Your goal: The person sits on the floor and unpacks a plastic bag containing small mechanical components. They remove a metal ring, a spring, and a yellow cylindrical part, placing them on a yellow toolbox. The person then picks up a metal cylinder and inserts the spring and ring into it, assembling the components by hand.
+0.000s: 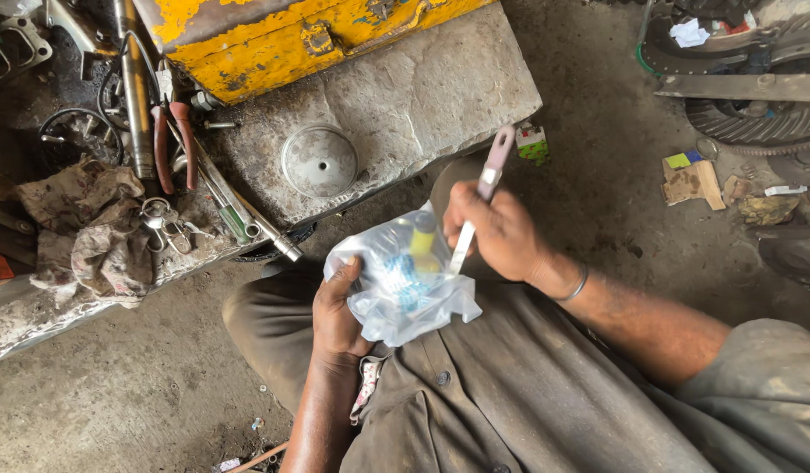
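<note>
i see the left hand clamped on the lower left side of a clear plastic bag, thumb on top and fingers beneath, holding it against the lap above the shirt. the bag sits between both hands, in front of the stone slab that serves as the table. inside the bag a yellow tube-shaped item and a blue and white packet show through the film; i cannot tell what they are. the right hand is closed around a flat metal blade with a pale handle end pointing up and away; the lower tip of the blade rests at the top edge of the bag. judged from this view, the bag looks still sealed or only just pierced: i cannot see an open cut, and the contents remain inside, so the opening and emptying appear yet to be done. on the table lie a round metal lid, red-handled pliers, a dirty rag and a worn yellow box. the floor is bare, oily concrete.
</note>
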